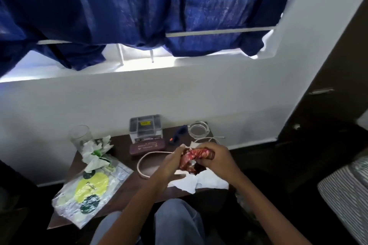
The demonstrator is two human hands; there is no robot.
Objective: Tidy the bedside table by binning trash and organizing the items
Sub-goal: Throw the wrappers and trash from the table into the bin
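2 knees in blue jeans (175,223) sit closest, at the near edge of the dark brown bedside table (121,149), with both forearms reaching out over them. At the table's left, a clear plastic bag (87,191) printed with yellow and green patches lies flat and overhangs the near left corner. Behind it, 1 empty drinking glass (80,137) stands upright at the far left corner, touching a crumpled white and green wrapper (97,153). In the middle, against the wall, a grey compartment box (145,127) stands with a maroon case (147,146) lying just in front of it. A pale cable (153,152) loops across the table from there toward the hands. The left hand (173,163) and right hand (217,158) are both curled round a crumpled red wrapper (194,157), gripping it from either end and holding it just above a sheet of white tissue (207,182) spread on the table's near right part. Behind the hands lie blue sunglasses (179,135) and, beside them at the far right corner, 1 clear glass ashtray (199,129). Striped bedding (346,191) shows at the far right.
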